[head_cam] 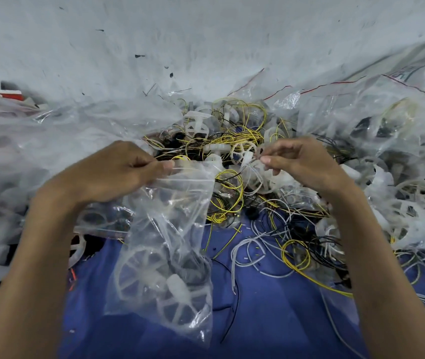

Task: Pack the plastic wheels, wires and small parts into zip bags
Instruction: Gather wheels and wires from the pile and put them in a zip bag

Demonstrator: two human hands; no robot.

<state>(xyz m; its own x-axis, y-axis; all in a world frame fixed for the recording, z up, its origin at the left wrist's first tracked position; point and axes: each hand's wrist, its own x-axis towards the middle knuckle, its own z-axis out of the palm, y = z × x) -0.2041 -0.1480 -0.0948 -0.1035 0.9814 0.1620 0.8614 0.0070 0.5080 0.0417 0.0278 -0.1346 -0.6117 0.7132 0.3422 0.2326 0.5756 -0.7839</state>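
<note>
Clear plastic zip bag (pixel 164 255), one, hangs from the left hand (pixel 118 172), which pinches its mouth. Two wheels (pixel 138 275) and one white part (pixel 177 287) lie inside. The right hand (pixel 302 164) pinches a white piece (pixel 251 159) on the pile (pixel 232 149) of wires and wheels. Blue cloth (pixel 271 320) lies below, a grey wall (pixel 154 35) behind.

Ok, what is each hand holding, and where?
Left hand grips the clear plastic zip bag at its top edge. Right hand is pinched shut; whether it holds anything cannot be told.

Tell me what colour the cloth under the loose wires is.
The cloth is blue, clearest in the head view, near the bottom centre.
</note>
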